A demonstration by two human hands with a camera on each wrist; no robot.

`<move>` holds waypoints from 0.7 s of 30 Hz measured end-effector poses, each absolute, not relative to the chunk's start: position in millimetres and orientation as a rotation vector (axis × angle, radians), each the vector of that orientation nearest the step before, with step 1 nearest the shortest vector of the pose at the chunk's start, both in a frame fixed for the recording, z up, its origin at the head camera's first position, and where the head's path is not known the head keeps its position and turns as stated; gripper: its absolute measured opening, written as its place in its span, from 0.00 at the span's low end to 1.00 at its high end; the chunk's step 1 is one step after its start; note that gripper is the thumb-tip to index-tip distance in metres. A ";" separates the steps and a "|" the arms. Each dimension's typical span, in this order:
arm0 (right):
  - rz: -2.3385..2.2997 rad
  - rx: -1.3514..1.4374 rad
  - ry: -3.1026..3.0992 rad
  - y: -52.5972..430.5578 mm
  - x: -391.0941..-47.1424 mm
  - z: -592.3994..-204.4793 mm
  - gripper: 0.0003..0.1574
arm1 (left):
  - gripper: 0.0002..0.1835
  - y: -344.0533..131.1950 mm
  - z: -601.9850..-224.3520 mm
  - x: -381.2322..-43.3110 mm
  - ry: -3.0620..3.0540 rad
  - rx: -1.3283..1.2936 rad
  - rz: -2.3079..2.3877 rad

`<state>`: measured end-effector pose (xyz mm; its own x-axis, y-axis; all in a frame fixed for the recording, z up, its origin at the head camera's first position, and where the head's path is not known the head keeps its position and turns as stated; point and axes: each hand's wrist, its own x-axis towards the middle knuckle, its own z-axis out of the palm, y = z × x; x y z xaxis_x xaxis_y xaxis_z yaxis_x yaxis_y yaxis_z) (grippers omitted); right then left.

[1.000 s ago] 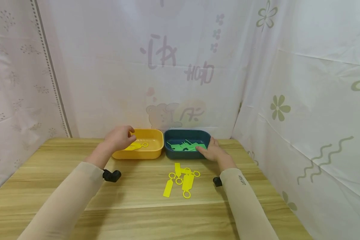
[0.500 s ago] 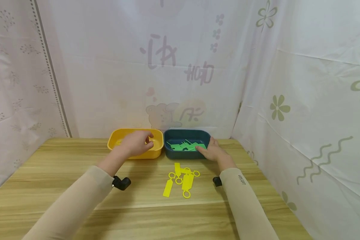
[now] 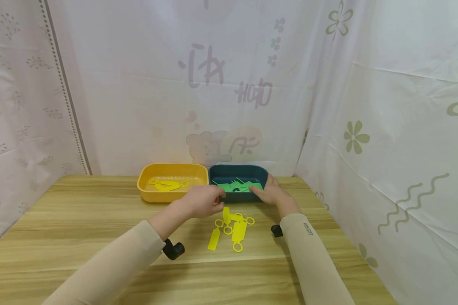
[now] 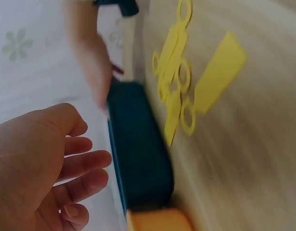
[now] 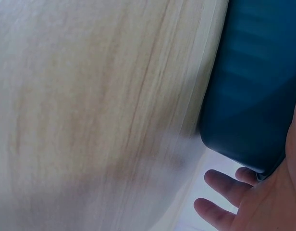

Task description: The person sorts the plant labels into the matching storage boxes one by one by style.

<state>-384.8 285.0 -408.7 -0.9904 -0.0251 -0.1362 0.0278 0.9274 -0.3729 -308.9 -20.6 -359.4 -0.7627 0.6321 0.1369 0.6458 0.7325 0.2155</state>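
Note:
My left hand (image 3: 205,201) is above the table in front of the two basins, its fingers loosely curled and holding nothing; the left wrist view shows the fingers (image 4: 88,161) bent and apart. Just beyond its fingertips lie several flat yellow tags with ring ends (image 3: 239,231), partly overlapping. My right hand (image 3: 272,192) holds the right end of the dark teal basin (image 3: 229,197), thumb over the front rim and fingers around the end wall. Green flat tags (image 3: 236,185) lie heaped in that basin. Beside it, the yellow basin (image 3: 152,196) holds several yellow tags (image 3: 169,185).
The wooden table (image 3: 110,262) reaches back to a patterned white curtain (image 3: 137,84) behind the basins. More curtain (image 3: 397,127) hangs along the right side. The basins stand side by side at the table's back edge.
My left hand has moved from over the yellow basin rightward and toward me, to beside the loose yellow tags. The right hand stays at the teal basin.

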 end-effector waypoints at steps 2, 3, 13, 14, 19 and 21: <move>-0.577 -0.002 2.945 285.0 -384.7 -408.0 0.77 | 0.17 -11.3 -363.7 -305.4 -2.882 -1.098 -0.353; -0.578 -0.003 2.945 285.1 -384.5 -407.4 0.78 | 0.17 -6.8 -365.4 -303.8 -2.890 -1.112 -0.335; -0.575 -0.016 2.951 285.8 -386.8 -405.3 0.79 | 0.16 30.4 -381.7 -293.8 -2.977 -1.152 -0.199; -0.569 -0.019 2.951 285.8 -387.1 -405.5 0.79 | 0.17 33.5 -384.3 -293.2 -2.983 -1.146 -0.186; -0.563 -0.018 2.955 285.9 -387.6 -408.2 0.78 | 0.26 46.8 -398.0 -288.9 -3.022 -1.087 -0.052; -0.561 -0.014 2.956 286.0 -387.6 -409.2 0.77 | 0.29 49.9 -402.7 -287.2 -3.046 -1.064 -0.015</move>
<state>-387.6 286.0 -409.2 -0.9911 -0.0340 -0.1286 0.0155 0.9308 -0.3652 -287.2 49.9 -402.7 -0.7794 0.6217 -0.0768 0.6210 0.7830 0.0365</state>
